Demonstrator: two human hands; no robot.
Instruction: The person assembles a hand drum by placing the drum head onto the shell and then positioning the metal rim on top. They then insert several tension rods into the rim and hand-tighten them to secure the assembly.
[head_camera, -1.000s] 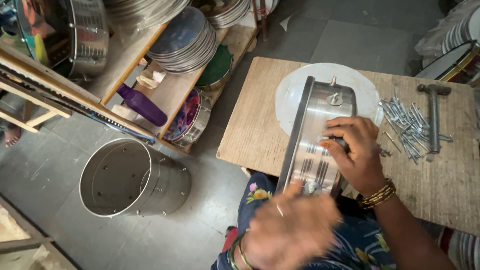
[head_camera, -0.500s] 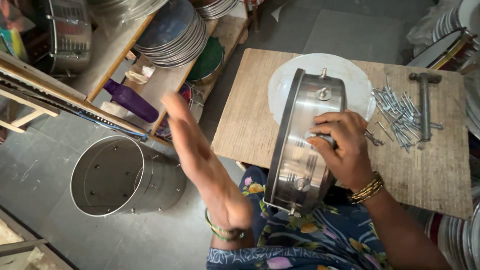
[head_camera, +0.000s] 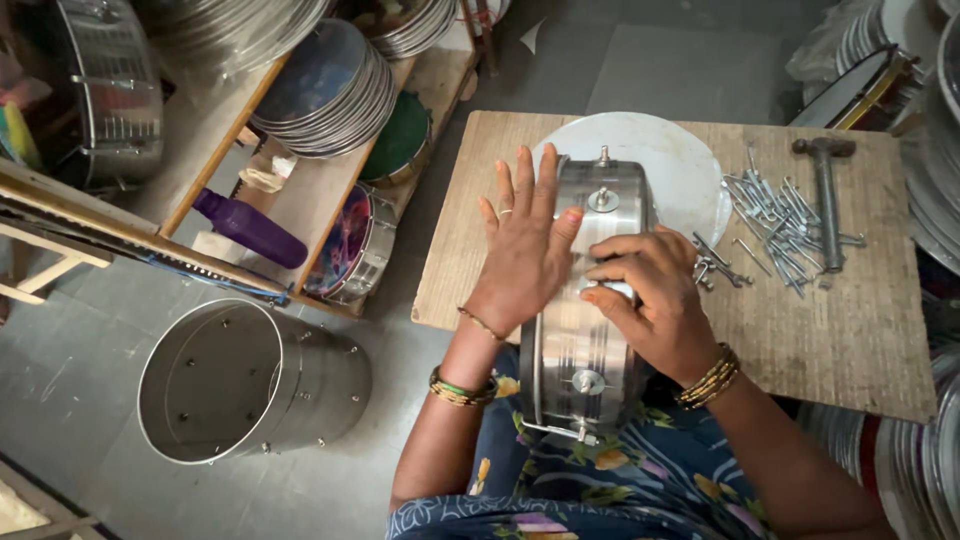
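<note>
A shiny steel drum shell stands on edge against the wooden board, its lower rim over my lap. My left hand lies flat with fingers spread against the shell's left rim. My right hand presses on the shell's curved side, fingertips bent near a small fitting. A round white drum skin lies on the board under the shell's far end.
A heap of metal tuning rods and a hammer lie on the board's right part. A large open steel drum shell stands on the floor at left. Stacked rims and a purple bottle fill the wooden shelf.
My left hand swung up from my lap, through the air at the left, and now rests flat on the shell's rim. The right hand stayed on the shell.
</note>
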